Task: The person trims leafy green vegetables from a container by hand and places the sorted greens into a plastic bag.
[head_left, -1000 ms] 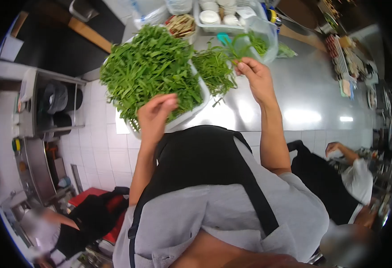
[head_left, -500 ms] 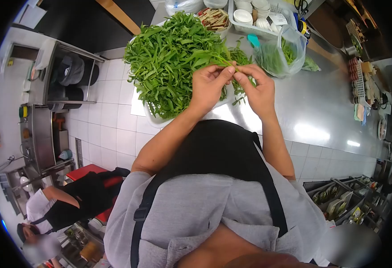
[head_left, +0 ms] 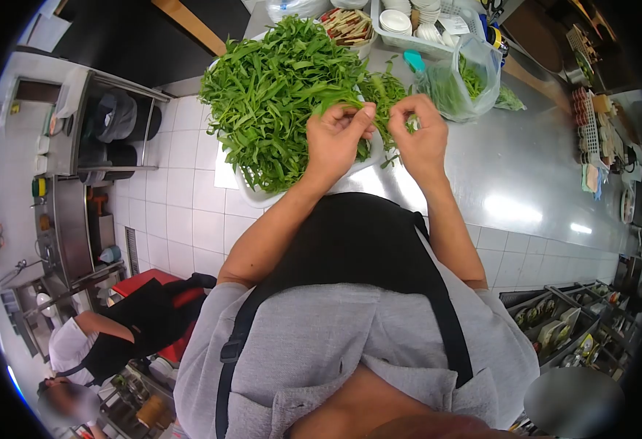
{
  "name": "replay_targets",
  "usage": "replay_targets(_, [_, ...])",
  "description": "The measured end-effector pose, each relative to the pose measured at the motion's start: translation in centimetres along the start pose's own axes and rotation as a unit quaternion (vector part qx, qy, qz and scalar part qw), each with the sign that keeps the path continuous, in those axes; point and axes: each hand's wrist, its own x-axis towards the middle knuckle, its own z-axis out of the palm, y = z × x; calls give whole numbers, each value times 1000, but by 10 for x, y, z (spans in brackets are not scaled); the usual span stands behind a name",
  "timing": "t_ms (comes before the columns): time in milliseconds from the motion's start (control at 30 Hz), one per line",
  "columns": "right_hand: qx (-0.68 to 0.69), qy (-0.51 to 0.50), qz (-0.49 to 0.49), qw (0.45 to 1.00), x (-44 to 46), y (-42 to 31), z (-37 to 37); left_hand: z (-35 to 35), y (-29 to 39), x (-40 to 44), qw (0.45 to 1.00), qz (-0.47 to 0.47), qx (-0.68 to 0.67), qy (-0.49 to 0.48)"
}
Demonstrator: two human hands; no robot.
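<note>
Leafy greens [head_left: 277, 95] are heaped high in a white basket [head_left: 259, 196] on the steel counter. My left hand [head_left: 339, 139] is closed on a green sprig [head_left: 335, 96] at the basket's right side. Just right of it, apart from it, my right hand [head_left: 420, 135] is pinched together; what it holds, if anything, is too small to make out. Behind and between my hands lies a looser pile of thin greens [head_left: 385, 88], partly hidden by them. A clear plastic bag [head_left: 456, 88] with more greens stands behind my right hand.
Behind the greens are a tub of wrapped sticks [head_left: 349, 28], a basket [head_left: 416, 45] of small white cups and a teal object [head_left: 414, 60]. The steel counter [head_left: 511, 168] extends right. A co-worker [head_left: 123, 329] in a black apron is at lower left.
My left hand came from the basket to meet my right hand at a sprig, and the hands have since moved slightly apart. The view has shifted too.
</note>
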Motion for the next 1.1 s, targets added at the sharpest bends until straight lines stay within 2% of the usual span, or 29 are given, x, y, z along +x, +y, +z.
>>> replay_targets(100, [-85,-3,50,995,5,37,-10,-3,2,3,1000,14,6,18])
replay_targets(200, [-119,-71,60,989,2,47,-30,-5,-6,6,1000,6,-7,19])
replay_targets(233, [-25,-107,69,992,7,28,-33,-4,-5,6,1000,8,1,-1])
replay_targets(333, [-24,-141,-43,989,2,20,-24,17,4,4,998,27,56,-23])
replay_targets(367, [-36,-124,-30,991,6,19,-28,23,0,8,998,31,33,-41])
replay_targets(433, [-48,-97,-2,994,9,17,-33,31,3,20,987,78,115,-80])
replay_targets(500, [4,11,-2,1000,23,36,-48,37,0,36,970,123,176,-116])
replay_targets(533, [31,65,-3,997,33,41,-58,47,-3,48,973,131,160,-98])
replay_targets(600, [72,157,89,981,54,40,-81,79,-14,71,980,147,122,-59])
replay_targets(700, [143,187,72,969,86,92,-93,130,-27,114,967,178,180,-1])
replay_targets(733, [8,109,74,991,92,112,-101,140,-29,125,964,172,204,1])
replay_targets(767, [-127,36,75,988,96,136,-109,147,-33,136,959,167,230,0])
replay_targets(800, [-257,-31,77,963,100,155,-117,153,-37,148,952,163,260,-4])
replay_targets(900, [-437,-124,84,887,105,196,-135,158,-34,159,952,200,228,-31])
replay_targets(933, [-472,-158,101,861,108,198,-141,158,-29,158,951,211,221,-42])
replay_targets(1000, [-534,-225,133,804,112,202,-148,157,-25,157,926,230,290,-77])
replay_targets(1100, [-467,-193,84,859,126,150,-132,154,-43,161,888,297,334,-109])
